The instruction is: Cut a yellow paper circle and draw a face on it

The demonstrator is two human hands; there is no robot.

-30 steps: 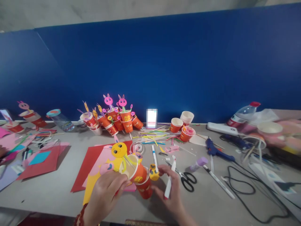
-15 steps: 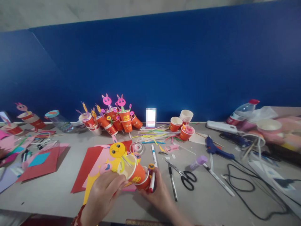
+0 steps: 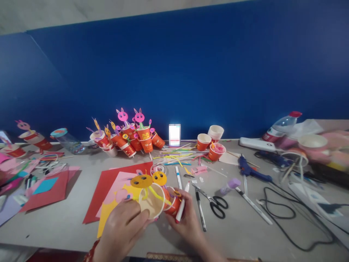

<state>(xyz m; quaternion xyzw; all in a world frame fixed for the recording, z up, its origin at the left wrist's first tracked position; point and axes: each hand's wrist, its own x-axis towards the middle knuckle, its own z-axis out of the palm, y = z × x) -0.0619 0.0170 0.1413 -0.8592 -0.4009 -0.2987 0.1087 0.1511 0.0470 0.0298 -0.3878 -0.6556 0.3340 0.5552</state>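
Note:
My left hand [image 3: 125, 227] is closed on the rim of a paper cup [image 3: 152, 205], whose pale mouth is tipped towards me. A yellow paper face [image 3: 141, 181] with dark eyes stands above it on a yellow-green strip. Just right of it, my right hand [image 3: 189, 222] is wrapped round a red paper cup [image 3: 171, 210]. A second yellow face [image 3: 159, 178] rises near the two cups; which one bears it I cannot tell. A white marker [image 3: 181, 210] with a red end is also held in my right hand, against that cup.
Scissors [image 3: 214, 203] and a black pen [image 3: 201, 211] lie right of my hands. Further right are a blue glue gun [image 3: 252, 171] and a looping black cable [image 3: 286, 218]. Several decorated cups [image 3: 143, 140] stand at the back. Coloured paper [image 3: 94, 203] lies to the left.
The cup in my left hand has turned, so its mouth now faces me and its yellow face lies flatter. The second yellow face has come into view. The marker sits slightly further right.

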